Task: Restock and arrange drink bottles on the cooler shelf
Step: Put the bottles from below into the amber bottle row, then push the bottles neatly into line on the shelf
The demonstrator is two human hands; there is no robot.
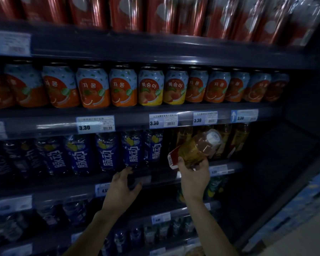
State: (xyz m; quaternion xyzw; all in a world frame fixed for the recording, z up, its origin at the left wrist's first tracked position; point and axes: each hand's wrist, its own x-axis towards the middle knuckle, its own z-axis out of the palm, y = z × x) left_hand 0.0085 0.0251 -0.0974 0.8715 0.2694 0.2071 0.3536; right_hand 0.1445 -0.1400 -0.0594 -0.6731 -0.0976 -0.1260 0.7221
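The right hand (pixel 193 174) is gripping a clear plastic bottle of amber tea with a red label and white cap (pixel 194 148). Its fingers are wrapping round the lower body and holding the bottle tilted, cap pointing up and right. The bottle is hanging just in front of the row of matching amber bottles (pixel 236 141) on the dark cooler shelf (pixel 155 179).

The left hand (pixel 124 185) is reaching open, fingers loosely spread, at the shelf lip below the dark blue labelled bottles (pixel 131 148); whether it is touching one is unclear.

Done well, this step is probably calling for righting the bottle first. It is then going base-first into the dark gap left of the amber row, label outward, without nudging its neighbours.

The cooler is looking dim. Orange and yellow fruit cans (pixel 123 87) are lining the shelf above, with white price tags (pixel 95 124) running along its rail.
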